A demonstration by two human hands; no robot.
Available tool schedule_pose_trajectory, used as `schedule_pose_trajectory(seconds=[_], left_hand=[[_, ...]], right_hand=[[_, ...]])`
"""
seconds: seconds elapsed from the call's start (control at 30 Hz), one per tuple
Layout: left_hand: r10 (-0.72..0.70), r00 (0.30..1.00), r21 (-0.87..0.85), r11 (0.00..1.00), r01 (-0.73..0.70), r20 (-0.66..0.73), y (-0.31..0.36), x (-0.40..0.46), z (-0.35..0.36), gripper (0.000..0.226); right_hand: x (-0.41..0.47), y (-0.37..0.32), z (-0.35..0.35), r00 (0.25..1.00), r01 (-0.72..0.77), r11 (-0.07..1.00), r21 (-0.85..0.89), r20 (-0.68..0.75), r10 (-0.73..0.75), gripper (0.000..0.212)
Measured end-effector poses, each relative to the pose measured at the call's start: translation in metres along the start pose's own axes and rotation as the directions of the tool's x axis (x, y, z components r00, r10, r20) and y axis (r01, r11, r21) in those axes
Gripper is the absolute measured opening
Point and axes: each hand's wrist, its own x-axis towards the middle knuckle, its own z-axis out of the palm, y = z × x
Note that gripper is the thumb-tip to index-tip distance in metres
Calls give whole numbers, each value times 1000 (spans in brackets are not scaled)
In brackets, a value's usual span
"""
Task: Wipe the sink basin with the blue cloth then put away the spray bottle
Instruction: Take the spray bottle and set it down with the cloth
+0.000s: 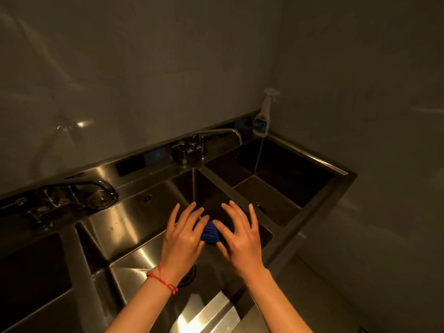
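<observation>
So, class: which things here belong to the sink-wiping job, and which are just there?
In the job: blue cloth, middle sink basin, spray bottle, left hand, right hand.
Just there: faucet, left faucet, right basin.

Blue cloth (211,233) mostly hidden between both hands; bottle label (260,124) unreadable.
</observation>
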Motion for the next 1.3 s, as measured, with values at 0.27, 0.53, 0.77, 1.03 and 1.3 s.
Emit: schedule_pose_trajectory(seconds=[0.27, 0.53, 0.77, 1.03, 1.3], left_hand=[[7, 1000, 21, 1000, -7, -22, 58, 45, 11, 67], [-4, 994, 5, 1000, 4, -110, 79, 83, 37, 57], [-4, 987, -41, 999, -3, -161, 74, 127, 68, 55], [14, 989, -57, 998, -22, -149, 79, 176, 105, 60], [-40, 990, -47, 998, 34, -134, 105, 220, 149, 64]], right_hand=[[2, 65, -18, 998, 29, 997, 65, -65, -25, 42], [13, 110, -13, 997, -1, 998, 58, -78, 6, 42], [42, 149, -1, 997, -3, 999, 37, -71, 6, 45], [67, 197, 11, 993, -93, 993, 67, 77, 87, 56], [73, 265, 19, 967, -237, 897, 374, 179, 180, 49]])
